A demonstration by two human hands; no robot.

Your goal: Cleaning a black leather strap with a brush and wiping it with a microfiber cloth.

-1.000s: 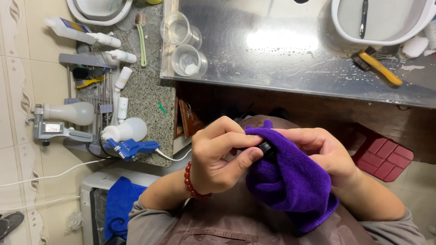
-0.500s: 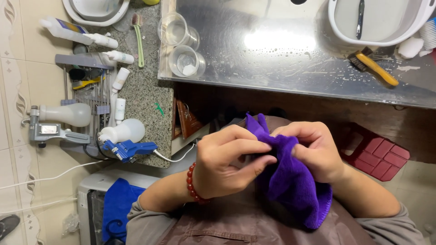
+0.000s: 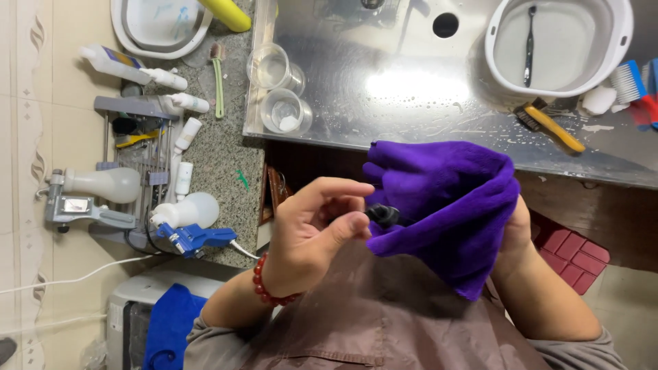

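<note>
A purple cloth (image 3: 445,202) is draped over my right hand (image 3: 519,226), which grips it from behind; only the heel of that hand shows. A small black object (image 3: 384,215) pokes out at the cloth's left edge. My left hand (image 3: 315,229), with a red bead bracelet (image 3: 264,286) on the wrist, pinches that black object between thumb and fingertips. Both hands are held in front of my chest, below the edge of a wet steel sink counter (image 3: 411,96).
On the steel counter stand two clear cups (image 3: 281,89), a white basin (image 3: 558,44) with a dark brush in it, and a yellow-handled brush (image 3: 552,127). A granite ledge (image 3: 226,164) at left holds bottles, a rack and a blue tool (image 3: 195,238). A red crate (image 3: 569,250) is at lower right.
The cloth has spread open and lifted over my right hand. My left hand's fingers have loosened from a tight grip to a pinch on the black object. The view has moved closer.
</note>
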